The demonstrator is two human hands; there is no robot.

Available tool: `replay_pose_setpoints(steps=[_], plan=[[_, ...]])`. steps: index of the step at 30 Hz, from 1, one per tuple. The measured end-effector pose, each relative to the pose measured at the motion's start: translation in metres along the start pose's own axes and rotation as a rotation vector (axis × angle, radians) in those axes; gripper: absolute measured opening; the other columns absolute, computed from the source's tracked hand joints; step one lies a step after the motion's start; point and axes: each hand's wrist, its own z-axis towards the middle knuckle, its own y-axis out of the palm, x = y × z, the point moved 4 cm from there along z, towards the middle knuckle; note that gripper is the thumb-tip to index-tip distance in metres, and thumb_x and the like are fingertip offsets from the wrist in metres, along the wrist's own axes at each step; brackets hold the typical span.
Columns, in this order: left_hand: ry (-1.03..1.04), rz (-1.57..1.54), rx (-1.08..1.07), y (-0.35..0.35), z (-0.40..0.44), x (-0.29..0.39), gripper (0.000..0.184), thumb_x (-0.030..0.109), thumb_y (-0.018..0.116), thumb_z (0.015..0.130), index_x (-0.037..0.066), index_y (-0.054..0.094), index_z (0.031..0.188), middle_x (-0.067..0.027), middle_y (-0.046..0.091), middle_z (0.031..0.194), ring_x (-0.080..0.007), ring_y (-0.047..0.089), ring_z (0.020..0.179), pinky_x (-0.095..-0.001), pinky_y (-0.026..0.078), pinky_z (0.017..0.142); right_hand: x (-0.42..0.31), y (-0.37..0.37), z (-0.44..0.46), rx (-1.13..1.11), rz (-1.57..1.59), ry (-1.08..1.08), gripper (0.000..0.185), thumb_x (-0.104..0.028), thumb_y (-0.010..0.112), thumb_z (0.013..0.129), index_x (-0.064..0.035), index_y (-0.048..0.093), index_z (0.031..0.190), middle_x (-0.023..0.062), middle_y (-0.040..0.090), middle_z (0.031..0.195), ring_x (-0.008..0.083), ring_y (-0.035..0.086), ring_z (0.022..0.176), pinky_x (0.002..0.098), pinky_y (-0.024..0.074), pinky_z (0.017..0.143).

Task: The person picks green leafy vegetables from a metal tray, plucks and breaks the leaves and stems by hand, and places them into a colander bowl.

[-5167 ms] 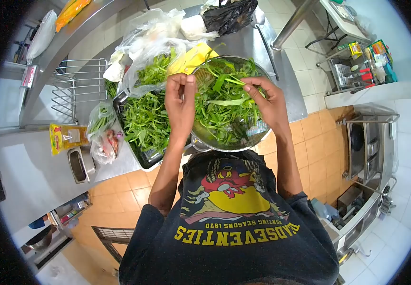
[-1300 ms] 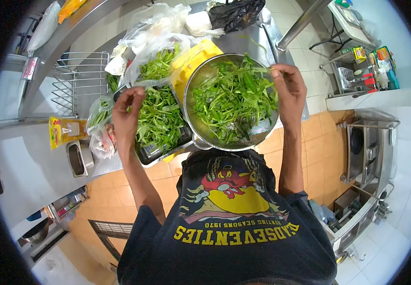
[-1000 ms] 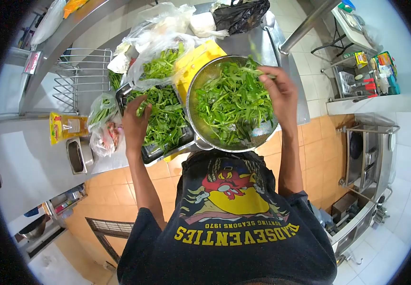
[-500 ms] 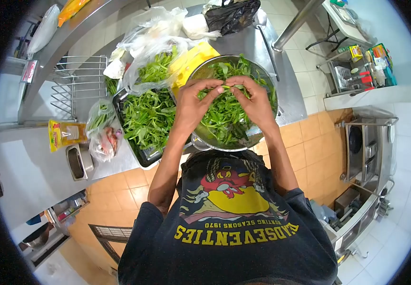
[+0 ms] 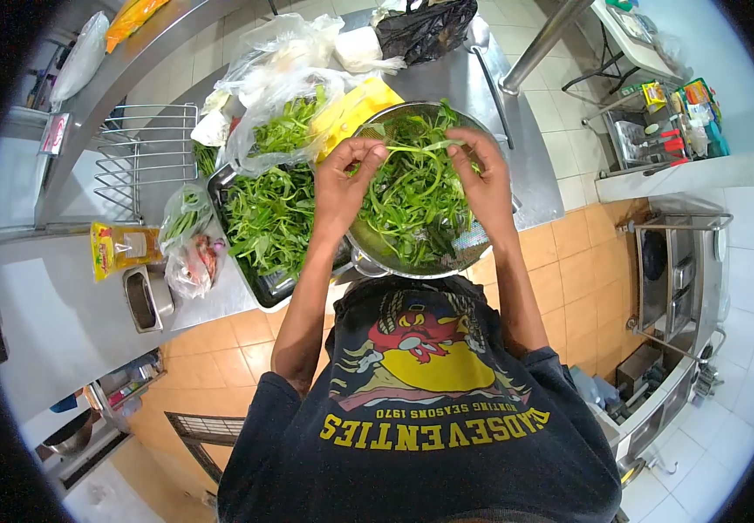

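1. Evidently, on my head feed, the left hand (image 5: 339,192) has its thumb and forefinger pressed together on a thin green stem (image 5: 412,150); I read that light pinch as suited to something so slim and soft.
2. Opposite it, the right hand (image 5: 484,183) seems clamped by its fingertips on the stem's other end, though I cannot tell whether it is one unbroken piece.
3. I see the hands apart, both raised over the mesh strainer (image 5: 471,247), with the stem spanning the gap. Held there, I judge, any loose bits would drop onto the strainer greens (image 5: 412,218) beneath.
4. Bare mesh shows at the near right. The strainer sits directly before the dark shirt (image 5: 473,471), I suppose so that both arms reach it equally.
5. Just left of it I have the black tray (image 5: 265,288), bearing a pile of leafy greens (image 5: 263,218), probably kept close for the left arm.
6. Beyond, a clear plastic bag (image 5: 276,83) lies partly over more greens. A yellow item (image 5: 351,112) shows between bag and strainer; I cannot say whether it props the strainer.
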Motion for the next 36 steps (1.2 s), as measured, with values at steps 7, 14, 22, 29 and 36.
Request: replay_pose_setpoints(steps=[7,14,22,29,36], plan=[[-0.132,-0.116,-0.016,0.001,0.003,-0.003,0.018,0.014,0.067,0.094,0.001,0.066,0.106,-0.0064,0.071,0.093,-0.0112,0.065,0.086,-0.0248,0.05,0.081,-0.024,0.002,0.0,0.1,0.034,0.007,0.048,-0.011,0.069,0.087,-0.0068,0.055,0.133,0.017,0.055,0.125,0.0288,0.054,0.116,0.0393,0.041,0.101],[-0.119,-0.156,-0.058,0.003,0.002,-0.001,0.017,0.013,0.066,0.094,0.0,0.066,0.106,-0.0051,0.07,0.093,-0.0108,0.063,0.086,-0.0246,0.05,0.081,-0.046,0.008,-0.002,0.008,-0.352,-0.281,0.029,-0.014,0.072,0.084,-0.0103,0.069,0.113,0.0163,0.054,0.126,0.0334,0.05,0.119,0.0434,0.0361,0.104],[-0.031,-0.004,-0.111,0.007,-0.002,-0.003,0.016,0.013,0.065,0.095,0.003,0.067,0.107,-0.0027,0.07,0.095,-0.0097,0.062,0.087,-0.0262,0.048,0.083,-0.027,0.022,0.006,-0.138,-0.304,-0.202,0.018,-0.007,0.071,0.084,-0.0062,0.071,0.102,0.0113,0.063,0.096,0.0278,0.06,0.095,0.0388,0.0442,0.087],[0.12,0.278,-0.128,0.01,-0.005,0.023,0.017,0.015,0.071,0.091,0.001,0.071,0.101,-0.0057,0.073,0.09,-0.0095,0.062,0.081,-0.0258,0.049,0.077,-0.031,0.023,0.007,-0.174,-0.175,-0.201,0.014,-0.003,0.069,0.084,-0.0025,0.069,0.099,0.0113,0.062,0.091,0.0267,0.061,0.086,0.0348,0.0482,0.076],[0.082,0.363,-0.176,0.014,-0.007,0.034,0.013,0.012,0.071,0.089,0.002,0.073,0.098,-0.0049,0.073,0.089,-0.009,0.063,0.082,-0.0269,0.05,0.08,-0.031,0.021,0.007,-0.182,-0.171,-0.213,0.013,-0.005,0.069,0.08,-0.0038,0.065,0.093,0.0121,0.057,0.086,0.032,0.058,0.087,0.0407,0.0451,0.077]])
